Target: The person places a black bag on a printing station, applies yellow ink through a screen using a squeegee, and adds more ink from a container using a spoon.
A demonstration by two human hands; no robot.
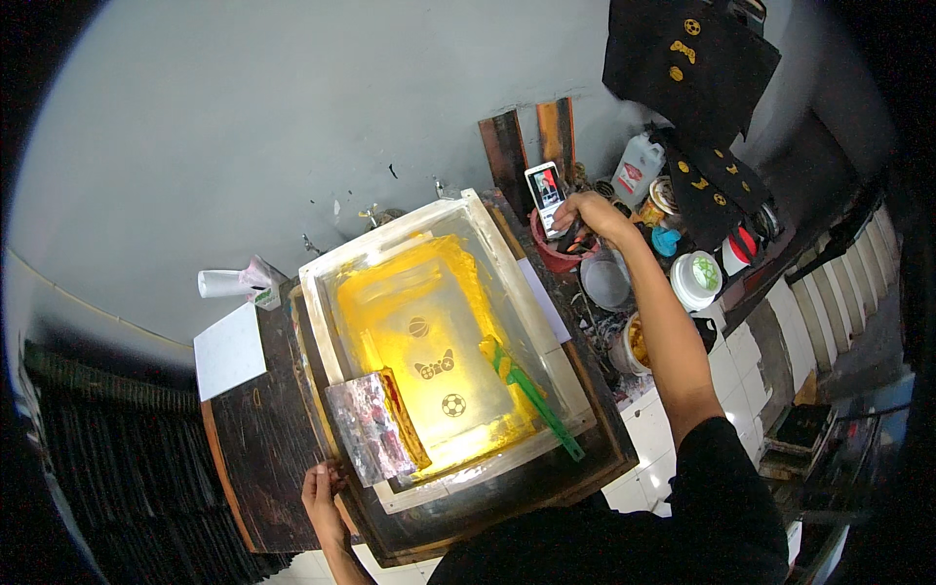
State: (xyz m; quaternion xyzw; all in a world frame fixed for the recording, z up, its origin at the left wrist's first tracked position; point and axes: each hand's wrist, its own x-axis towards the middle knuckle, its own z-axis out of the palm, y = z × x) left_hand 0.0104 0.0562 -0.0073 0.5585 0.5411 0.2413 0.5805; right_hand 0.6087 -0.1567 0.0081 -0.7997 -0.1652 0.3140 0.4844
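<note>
A white-edged phone [546, 187] with a lit screen leans upright at a red bucket [558, 257]. My right hand [593, 216] reaches across to it, fingertips over the lower part of the screen; it does not appear to grip it. In front of me lies a screen-printing frame [317, 307] with yellow ink on its mesh and ball and game-controller shapes in the middle. A paint-stained squeegee [366, 429] rests on its left side, a green ink-smeared spatula [541, 405] on its right. My left hand [324, 487] is at the board's left edge, fingers loosely bent and holding nothing visible.
Tubs, a white jug [639, 168] and a white-lidded container [696, 280] crowd the right side. Black printed fabric pieces [692, 63] hang at upper right. A white sheet [230, 351] and a white cup [222, 284] are at the left. Two boards [556, 141] lean against the wall.
</note>
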